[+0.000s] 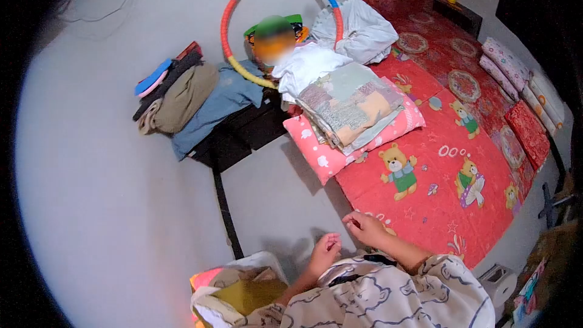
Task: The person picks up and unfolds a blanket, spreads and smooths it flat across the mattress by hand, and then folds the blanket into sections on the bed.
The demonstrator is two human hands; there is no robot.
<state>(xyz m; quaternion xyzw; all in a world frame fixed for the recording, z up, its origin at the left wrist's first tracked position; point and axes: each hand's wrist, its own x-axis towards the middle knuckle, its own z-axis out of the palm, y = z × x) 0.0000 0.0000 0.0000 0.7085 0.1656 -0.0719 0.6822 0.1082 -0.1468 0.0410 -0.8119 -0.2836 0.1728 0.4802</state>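
My left hand (325, 250) is in front of my body, its fingers loosely bent and no object visible in it. Close by on the right, my right hand (364, 229) hovers near the edge of the red bear-print bedspread (425, 206), fingers half curled and likewise holding nothing I can see. Beyond both hands, a pink patterned pillow (313, 152) lies on the bed corner. On it rests a folded patchwork-print cloth (358, 106), with a white cloth (310, 70) behind. Below left of my hands stands a pale basket (273, 261) holding fabric, including a mustard-coloured cloth (252, 294).
A multicoloured hoop (225, 30) leans by the wall. Folded clothes (188, 97) lie on a black low unit (234, 136). A white bundle (367, 30) sits on the bed. Rolled bedding (504, 64) lines the right side. Grey floor (273, 188) lies ahead.
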